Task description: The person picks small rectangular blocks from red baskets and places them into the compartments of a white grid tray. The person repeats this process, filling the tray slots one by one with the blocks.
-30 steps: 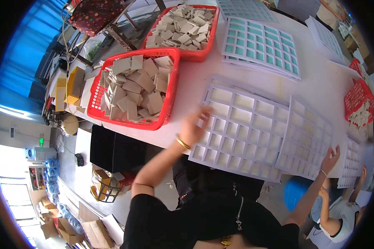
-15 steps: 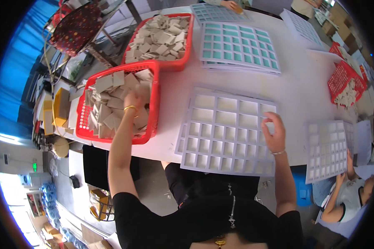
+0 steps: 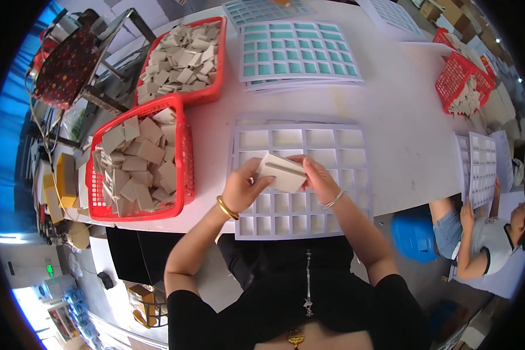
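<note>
A few rectangular greyish-white cardboard pieces (image 3: 286,181) are between my two hands, in front of my chest. My left hand (image 3: 243,188) pinches them from the left, thumb on top. On the other side, my right hand (image 3: 322,182) grips their right end with thumb and fingers. Below both hands lies a white compartment tray (image 3: 274,236), with larger cells along its far rows and smaller ones nearer me. To the left stands a red plastic basket (image 3: 188,157) heaped with similar cardboard pieces (image 3: 137,163).
Behind that basket, another red basket (image 3: 217,87) holds more pieces. Stacked trays with turquoise cells (image 3: 300,52) lie on the far side of the white table (image 3: 399,146). At the right are a red basket (image 3: 449,84) and a seated person (image 3: 490,245) holding a tray (image 3: 482,169).
My left hand has come out of the near basket with cardboard pieces and moved right, over the tray. My right hand has moved left and taken hold of them too. The view has shifted.
</note>
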A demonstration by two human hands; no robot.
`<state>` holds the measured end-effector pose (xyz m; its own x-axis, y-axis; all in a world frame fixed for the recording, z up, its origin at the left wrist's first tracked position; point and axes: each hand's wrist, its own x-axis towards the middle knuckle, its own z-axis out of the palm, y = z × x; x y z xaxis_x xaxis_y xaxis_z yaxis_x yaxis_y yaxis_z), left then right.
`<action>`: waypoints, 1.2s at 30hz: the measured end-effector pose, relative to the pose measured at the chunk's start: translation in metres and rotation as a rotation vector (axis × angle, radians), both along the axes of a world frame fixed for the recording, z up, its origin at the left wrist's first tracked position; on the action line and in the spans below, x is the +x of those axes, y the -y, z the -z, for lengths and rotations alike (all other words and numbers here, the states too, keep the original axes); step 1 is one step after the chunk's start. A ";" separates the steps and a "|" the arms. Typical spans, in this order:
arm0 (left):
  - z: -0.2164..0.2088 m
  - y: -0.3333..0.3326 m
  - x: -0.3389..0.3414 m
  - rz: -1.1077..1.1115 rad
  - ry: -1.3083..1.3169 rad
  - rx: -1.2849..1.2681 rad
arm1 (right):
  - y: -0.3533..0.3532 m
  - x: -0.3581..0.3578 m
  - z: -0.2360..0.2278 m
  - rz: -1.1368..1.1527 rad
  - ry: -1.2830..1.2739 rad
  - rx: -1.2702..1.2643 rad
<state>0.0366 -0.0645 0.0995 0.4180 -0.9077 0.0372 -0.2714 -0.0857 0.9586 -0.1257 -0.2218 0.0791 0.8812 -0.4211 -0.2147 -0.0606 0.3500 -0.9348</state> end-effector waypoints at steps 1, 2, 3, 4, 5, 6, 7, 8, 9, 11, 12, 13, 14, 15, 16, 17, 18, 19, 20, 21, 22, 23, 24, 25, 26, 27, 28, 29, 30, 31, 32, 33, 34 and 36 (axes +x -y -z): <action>0.012 0.006 -0.003 0.055 -0.046 0.036 | 0.003 -0.002 0.009 -0.048 -0.015 0.072; 0.022 0.011 -0.006 0.111 -0.092 0.074 | 0.005 -0.005 0.013 -0.030 -0.094 0.080; 0.026 0.015 -0.009 0.101 -0.078 0.041 | 0.009 -0.010 0.015 -0.069 -0.087 0.095; 0.030 0.018 -0.013 0.091 -0.064 0.008 | 0.014 -0.015 0.016 -0.108 -0.080 0.111; 0.032 0.021 -0.016 0.080 -0.051 -0.024 | 0.019 -0.020 0.017 -0.149 -0.073 0.126; 0.030 0.023 -0.019 0.064 -0.060 -0.014 | 0.020 -0.024 0.018 -0.149 -0.090 0.178; 0.026 0.025 -0.022 0.047 -0.069 -0.005 | 0.022 -0.027 0.020 -0.150 -0.107 0.230; 0.024 0.027 -0.023 0.029 -0.077 0.004 | 0.023 -0.030 0.021 -0.152 -0.124 0.281; 0.027 0.028 -0.023 0.001 -0.070 -0.011 | 0.026 -0.032 0.026 -0.095 -0.104 0.342; 0.041 0.033 -0.017 -0.055 -0.056 -0.041 | 0.035 -0.035 0.042 0.019 -0.064 0.461; 0.049 0.038 -0.011 -0.091 -0.002 -0.121 | 0.043 -0.038 0.046 0.090 -0.047 0.460; 0.055 0.041 -0.005 -0.112 0.065 -0.064 | 0.053 -0.042 0.049 0.163 -0.031 0.459; 0.060 0.044 0.002 -0.132 0.133 -0.007 | 0.060 -0.045 0.052 0.236 -0.015 0.456; 0.063 0.045 0.007 -0.157 0.202 0.050 | 0.064 -0.046 0.047 0.298 -0.041 0.378; 0.064 0.048 0.009 -0.206 0.127 0.144 | 0.067 -0.048 0.040 0.359 -0.066 0.300; 0.074 0.050 0.013 -0.226 0.120 0.152 | 0.068 -0.049 0.036 0.420 -0.092 0.221; 0.091 0.054 0.018 -0.244 0.111 0.156 | 0.070 -0.049 0.034 0.444 -0.112 0.176; 0.100 0.058 0.021 -0.259 0.102 0.160 | 0.071 -0.050 0.033 0.470 -0.134 0.132; 0.109 0.061 0.023 -0.251 0.137 0.187 | 0.072 -0.051 0.032 0.496 -0.156 0.087; 0.110 0.066 0.022 -0.242 0.170 0.214 | 0.073 -0.053 0.034 0.498 -0.158 0.079; 0.111 0.070 0.022 -0.232 0.204 0.241 | 0.074 -0.055 0.037 0.499 -0.160 0.070; 0.111 0.074 0.021 -0.222 0.201 0.261 | 0.074 -0.056 0.038 0.500 -0.161 0.062; 0.103 0.078 0.017 -0.215 0.200 0.283 | 0.073 -0.056 0.037 0.501 -0.158 0.063; 0.100 0.082 0.015 -0.209 0.199 0.305 | 0.070 -0.055 0.035 0.502 -0.155 0.063; 0.103 0.084 0.016 -0.175 0.217 0.334 | 0.069 -0.055 0.034 0.502 -0.151 0.063; 0.106 0.086 0.016 -0.143 0.234 0.362 | 0.068 -0.054 0.036 0.500 -0.122 0.076; 0.108 0.086 0.016 -0.111 0.252 0.391 | 0.067 -0.053 0.039 0.498 -0.092 0.089; 0.109 0.084 0.017 -0.120 0.309 0.396 | 0.066 -0.051 0.041 0.494 -0.062 0.102; 0.105 0.085 0.014 -0.124 0.366 0.402 | 0.066 -0.049 0.044 0.482 -0.068 0.043; 0.100 0.084 0.012 -0.128 0.422 0.407 | 0.066 -0.046 0.045 0.469 -0.074 -0.015; 0.095 0.082 0.007 -0.138 0.548 0.369 | 0.067 -0.043 0.047 0.454 -0.079 -0.074; 0.087 0.079 0.000 -0.146 0.675 0.329 | 0.068 -0.039 0.052 0.440 -0.087 -0.171; 0.083 0.076 -0.005 -0.154 0.800 0.287 | 0.071 -0.035 0.057 0.424 -0.095 -0.269; 0.087 0.069 -0.009 0.033 0.956 0.265 | 0.073 -0.023 0.059 0.385 -0.119 -0.524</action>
